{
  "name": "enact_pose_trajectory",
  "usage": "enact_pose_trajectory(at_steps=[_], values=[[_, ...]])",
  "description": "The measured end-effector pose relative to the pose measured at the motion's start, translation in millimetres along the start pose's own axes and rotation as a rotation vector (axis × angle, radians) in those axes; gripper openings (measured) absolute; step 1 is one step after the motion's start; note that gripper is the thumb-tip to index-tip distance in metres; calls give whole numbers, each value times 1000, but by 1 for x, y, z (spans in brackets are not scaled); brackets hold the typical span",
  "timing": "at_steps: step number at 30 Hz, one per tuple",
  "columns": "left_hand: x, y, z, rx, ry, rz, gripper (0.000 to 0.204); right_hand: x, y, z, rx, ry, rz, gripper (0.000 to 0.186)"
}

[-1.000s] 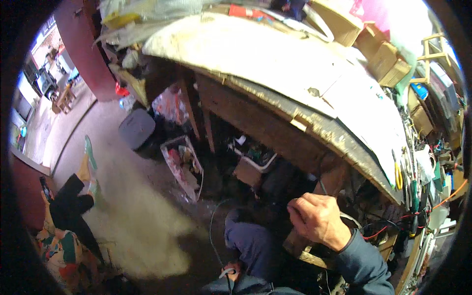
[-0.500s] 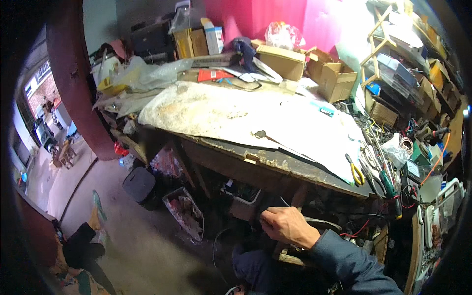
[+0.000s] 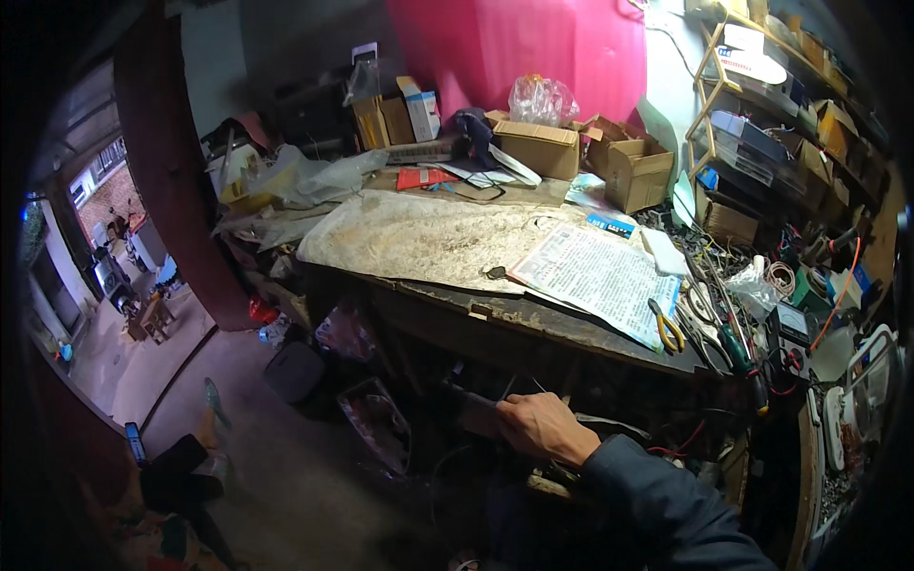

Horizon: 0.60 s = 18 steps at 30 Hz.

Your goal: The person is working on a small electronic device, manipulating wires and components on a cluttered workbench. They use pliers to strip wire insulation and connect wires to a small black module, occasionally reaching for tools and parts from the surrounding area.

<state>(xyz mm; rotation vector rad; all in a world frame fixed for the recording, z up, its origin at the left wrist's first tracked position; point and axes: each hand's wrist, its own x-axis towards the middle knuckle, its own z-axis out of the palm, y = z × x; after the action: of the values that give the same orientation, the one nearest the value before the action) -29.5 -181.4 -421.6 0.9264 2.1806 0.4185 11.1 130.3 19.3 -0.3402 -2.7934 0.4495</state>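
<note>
My right hand (image 3: pixel 543 426) is low in front of the workbench (image 3: pixel 409 284), below its front edge, with its fingers curled over and a thin light rod or wire beside them; what they hold is hidden. My left hand (image 3: pixel 465 563) barely shows at the bottom edge, beside something pale, its fingers unclear. On the benchtop above lie a printed paper sheet (image 3: pixel 590 276), a stained pale covering (image 3: pixel 400 238), yellow-handled pliers (image 3: pixel 669 333) and a heap of tools and wires (image 3: pixel 733 352).
A seated person (image 3: pixel 181 481) is at lower left, near a phone (image 3: pixel 135 443). A grey bin (image 3: pixel 293 371) and crate (image 3: pixel 376 423) stand under the bench. Cardboard boxes (image 3: pixel 638 176) line its back; cluttered shelves (image 3: pixel 781 152) rise at right. A doorway shows a wooden stool (image 3: pixel 155 319).
The view has tilted up, showing more benchtop and pink wall, with less glare. My right hand has shifted left in the picture. My left hand has mostly dropped out of sight.
</note>
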Motion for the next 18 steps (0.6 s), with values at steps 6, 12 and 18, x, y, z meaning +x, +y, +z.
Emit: enact_pose_trajectory(at_steps=[6, 12, 18], values=[[-1, -10, 6, 7, 9, -25, 36, 0, 1, 1, 11, -1, -25, 16], [0, -16, 12, 5, 10, -42, 37, 0, 0, 0, -3, -25, -27, 17], [-3, -18, 19, 16, 7, -46, 38, 0, 2, -1, -3, -61, -45, 19]])
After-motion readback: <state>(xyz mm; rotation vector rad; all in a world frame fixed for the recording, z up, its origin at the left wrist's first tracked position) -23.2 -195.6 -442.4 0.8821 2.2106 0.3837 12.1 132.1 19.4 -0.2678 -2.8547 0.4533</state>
